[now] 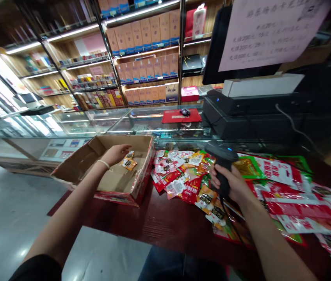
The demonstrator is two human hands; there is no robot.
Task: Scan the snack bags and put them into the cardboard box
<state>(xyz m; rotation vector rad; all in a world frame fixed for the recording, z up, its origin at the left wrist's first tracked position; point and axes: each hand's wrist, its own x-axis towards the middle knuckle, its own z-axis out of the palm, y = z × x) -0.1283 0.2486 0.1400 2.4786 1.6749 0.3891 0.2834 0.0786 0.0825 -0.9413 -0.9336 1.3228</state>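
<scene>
My right hand (231, 179) is wrapped round the handle of a black barcode scanner (222, 154) with a small blue light on its head. The scanner is above a heap of snack packets (180, 171), mostly red and white, with several orange ones (206, 197) at its near side. Inside an open cardboard box (115, 183) on the left, a few small orange packets (129, 164) lie on the bottom. Over that box reaches my left hand (117, 155), its fingers stretched out just beside the small packets, with nothing visible in them.
Larger red-and-white bags (306, 210) spread over the dark red counter (153, 226) on the right. Behind stand a monitor with a pink paper sign (267, 35), a black register unit (241, 117), and a mouse on a red mat (171, 116). Stocked shelves (145, 35) line the back.
</scene>
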